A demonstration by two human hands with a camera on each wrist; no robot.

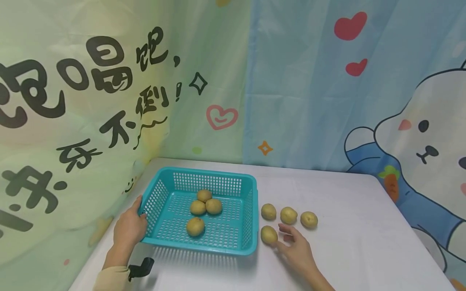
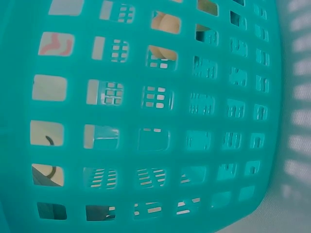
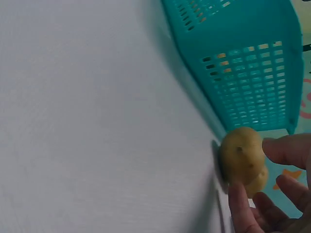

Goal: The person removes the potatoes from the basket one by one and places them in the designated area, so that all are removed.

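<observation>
Teal basket (image 1: 251,210) steadied by our left hand (image 1: 129,228) gripping its rim; our right hand (image 1: 296,250), fingers (image 3: 286,148) loosely spread, should cup the nearest potato (image 1: 269,235) fully before lifting.

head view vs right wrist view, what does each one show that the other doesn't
Only the head view shows the left hand gripping the basket's left rim, four small tan potatoes inside, and three more on the white table.

Only the right wrist view shows the fingertips closing around the nearest potato up close.

Both show the teal perforated plastic basket, the right hand and that potato.
</observation>
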